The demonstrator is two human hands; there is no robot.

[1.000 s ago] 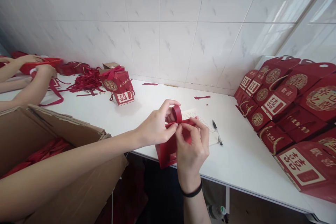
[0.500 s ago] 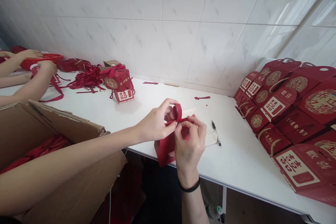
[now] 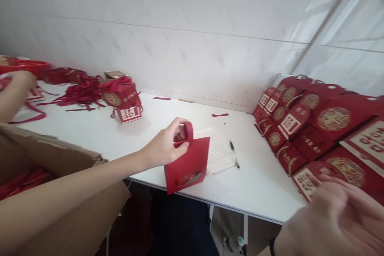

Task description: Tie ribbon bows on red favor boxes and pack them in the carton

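R hand (image 3: 333, 212) moved rt; red box (image 3: 193, 156) pinched just under L hand (image 3: 166, 144)

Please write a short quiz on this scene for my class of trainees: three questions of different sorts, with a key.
1. Which of the person's hands holds the red box at its top edge?
2. True or false: the pen lies to the right of the paper.
3. Where does the right hand appear?
A) inside the cardboard carton
B) in front of the stacked red boxes
C) flat on the paper

Key: 1. the left hand; 2. true; 3. B
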